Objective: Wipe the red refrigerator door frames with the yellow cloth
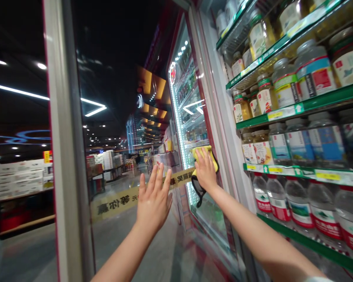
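My left hand (154,196) is spread flat against the glass door (114,243), fingers stretched upward, holding nothing. Farther right on the same pane, my right hand (205,169) presses a yellow cleaning cloth (214,159) with dark edging to the glass. A black loop of the cloth dangles below the palm. Across the pane, behind the left hand, runs a yellowish strip (114,204) with dark characters in mirror writing. The door's metal frame (67,156) stands upright on the left.
Close on the right are shelves with green price rails (282,111), packed with drink bottles (291,201). Another lit, glass-fronted cooler (191,94) shows through or in the pane. Beyond the frame on the left, stacked white boxes (23,178) stand on a display.
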Demonstrator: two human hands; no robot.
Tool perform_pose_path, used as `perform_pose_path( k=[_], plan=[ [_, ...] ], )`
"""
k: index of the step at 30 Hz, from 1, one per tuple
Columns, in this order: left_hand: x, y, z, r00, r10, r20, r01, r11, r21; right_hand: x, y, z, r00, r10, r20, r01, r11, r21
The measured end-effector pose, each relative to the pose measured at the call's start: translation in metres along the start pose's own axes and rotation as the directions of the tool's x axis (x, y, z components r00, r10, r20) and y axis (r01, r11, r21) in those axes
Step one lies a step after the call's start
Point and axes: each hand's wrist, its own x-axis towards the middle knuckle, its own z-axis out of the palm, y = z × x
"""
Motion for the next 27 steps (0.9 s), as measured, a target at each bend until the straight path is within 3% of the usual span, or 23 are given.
perform_pose_path(
  k=[3,6,8,10,13,16,20,22,24,27],
  plan=[
    [0.000,0.003,0.003,1.000,-0.005,0.001,0.005,1.000,-0.002,-0.016,-0.004,-0.003,0.993,-0.086,0.080,0.089,0.995,-0.037],
    [0.002,0.006,0.006,1.000,-0.024,-0.006,0.024,1.000,-0.007,0.014,-0.004,-0.003,0.982,-0.138,0.132,0.141,0.990,-0.015],
    [0.003,0.007,0.007,0.999,-0.035,-0.006,0.035,0.999,-0.012,0.040,0.007,-0.003,0.989,-0.090,0.118,0.092,0.996,-0.007],
    [0.004,0.008,0.007,0.999,-0.037,-0.005,0.037,0.999,-0.018,0.049,0.023,-0.004,0.996,-0.009,0.092,0.011,1.000,-0.015],
    [0.003,0.009,0.008,0.999,-0.034,-0.004,0.034,0.999,-0.023,0.023,0.039,-0.005,0.997,0.058,0.059,-0.055,0.998,-0.042],
    [0.002,0.010,0.009,1.000,-0.024,-0.011,0.023,0.999,-0.031,-0.004,0.035,-0.006,0.992,-0.046,0.116,0.053,0.997,-0.051],
    [0.003,0.010,0.012,0.999,-0.029,-0.021,0.028,0.998,-0.055,0.027,0.030,-0.002,0.974,-0.163,0.158,0.157,0.986,0.053],
    [0.004,0.011,0.012,0.999,-0.035,-0.016,0.034,0.998,-0.059,0.048,0.040,0.002,0.987,-0.123,0.108,0.112,0.988,0.102],
    [0.004,0.011,0.012,0.999,-0.039,-0.009,0.039,0.997,-0.062,0.048,0.054,0.006,0.999,-0.036,0.040,0.031,0.991,0.130],
    [0.004,0.012,0.012,0.999,-0.049,-0.008,0.048,0.996,-0.069,0.003,0.075,0.006,0.996,0.079,-0.027,-0.075,0.989,0.126]
  ],
)
